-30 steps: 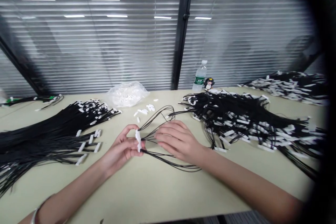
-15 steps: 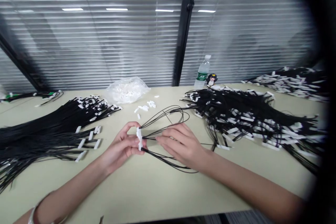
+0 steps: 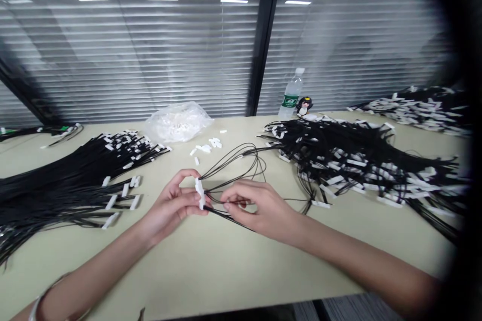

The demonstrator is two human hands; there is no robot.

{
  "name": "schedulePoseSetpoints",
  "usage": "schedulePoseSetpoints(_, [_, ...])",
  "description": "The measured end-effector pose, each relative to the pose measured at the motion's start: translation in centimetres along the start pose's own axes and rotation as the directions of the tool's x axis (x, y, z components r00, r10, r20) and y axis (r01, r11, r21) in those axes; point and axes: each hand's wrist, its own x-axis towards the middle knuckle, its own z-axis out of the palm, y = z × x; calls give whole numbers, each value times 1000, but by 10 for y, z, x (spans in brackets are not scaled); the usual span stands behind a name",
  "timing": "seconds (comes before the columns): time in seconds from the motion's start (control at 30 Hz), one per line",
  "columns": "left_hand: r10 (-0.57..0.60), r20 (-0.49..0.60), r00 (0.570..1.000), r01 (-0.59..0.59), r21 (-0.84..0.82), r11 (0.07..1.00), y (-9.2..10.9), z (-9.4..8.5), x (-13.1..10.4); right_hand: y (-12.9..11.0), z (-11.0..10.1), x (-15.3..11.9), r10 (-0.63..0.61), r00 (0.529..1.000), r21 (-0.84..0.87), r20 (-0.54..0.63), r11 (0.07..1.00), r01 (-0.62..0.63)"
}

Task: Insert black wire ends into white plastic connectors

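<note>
Between thumb and fingers, my left hand (image 3: 176, 198) grips a long white connector (image 3: 199, 193) above the table. Thin black wires (image 3: 229, 152) run out of the connector to the right, some of them looping up and back. My right hand (image 3: 259, 205) is closed, thumb against fingertips, around one or more of these black wires just right of the connector. The exact wire ends in its pinch are hidden by the fingers. Behind the hands, several small white plastic pieces (image 3: 205, 148) lie loose.
A clear plastic bag (image 3: 178, 123) of white pieces stands at the back. Bundles of black wires (image 3: 48, 175) with white connectors lie left, and a tangled heap (image 3: 339, 150) lies right. Beyond are a water bottle (image 3: 291, 94), a penguin-like figurine (image 3: 304, 106) and another wire pile (image 3: 417, 108).
My right hand's fingers have curled into a tighter pinch on the wires, and its thumb now shows. The wire loops have shifted slightly. My left hand keeps its grip on the connector.
</note>
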Motion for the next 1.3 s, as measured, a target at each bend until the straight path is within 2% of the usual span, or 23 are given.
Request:
schedulePoseSetpoints(0.13, [-11, 21, 1000, 11, 0, 1000, 1, 2, -1, 8, -5, 3, -93, 993, -282, -79, 957, 67])
schedulePoseSetpoints(0.27, [-4, 21, 1000, 4, -13, 1000, 3, 4, -1, 11, -7, 3, -105, 992, -384, -72, 921, 70])
schedulePoseSetpoints(0.33, [3, 10, 1000, -3, -12, 1000, 4, 4, 0, 10, -8, 3, -85, 993, -337, -83, 940, 52])
schedulePoseSetpoints(0.43, [9, -18, 1000, -9, -6, 1000, 3, 3, 1, 7, -8, 4, -98, 990, -161, -97, 984, 82])
schedulePoseSetpoints(0.53, [3, -36, 999, -3, 3, 1000, 2, 3, 1, 1, -9, 5, -148, 984, -15, -103, 989, 147])
schedulePoseSetpoints(0.6, [-1, -36, 999, 1, 16, 1000, 1, 4, 1, -3, -9, 5, -131, 988, 45, -82, 990, 135])
schedulePoseSetpoints(0.7, [-1, -31, 1000, 2, 37, 999, 1, 6, 0, -7, -14, 6, 18, 1000, 126, -25, 992, -14])
schedulePoseSetpoints(0.77, [3, -34, 999, -1, 40, 999, 1, 6, 0, -7, -20, 7, 156, 986, 240, 57, 957, -165])
schedulePoseSetpoints(0.83, [5, -45, 999, -3, 33, 999, 1, 5, 0, -6, -27, 8, 238, 940, 398, 244, 860, -321])
schedulePoseSetpoints(0.9, [3, -68, 998, -1, 25, 1000, 2, 3, 1, -3, -35, 10, 220, 883, 515, 416, 743, -428])
schedulePoseSetpoints(0.93, [1, -80, 997, 0, 19, 1000, 2, 2, 2, -2, -39, 11, 192, 874, 562, 447, 699, -442])
schedulePoseSetpoints(1.0, [-10, -96, 995, 11, 3, 1000, 2, 0, 3, 1, -47, 12, 160, 910, 668, 383, 632, -393])
schedulePoseSetpoints(1.07, [-31, -105, 994, 30, -11, 999, 2, -2, 4, 5, -56, 13, 154, 959, 783, 238, 553, -284])
schedulePoseSetpoints(1.13, [-59, -117, 991, 56, -26, 998, 1, -3, 5, 11, -65, 14, 170, 983, 874, 70, 464, -142])
schedulePoseSetpoints(1.23, [-78, -136, 988, 73, -42, 996, 1, -4, 5, 20, -74, 17, 240, 961, 917, -139, 396, 34])
schedulePoseSetpoints(1.3, [-84, -127, 988, 79, -43, 996, 1, -4, 5, 26, -74, 19, 271, 943, 898, -192, 437, 57])
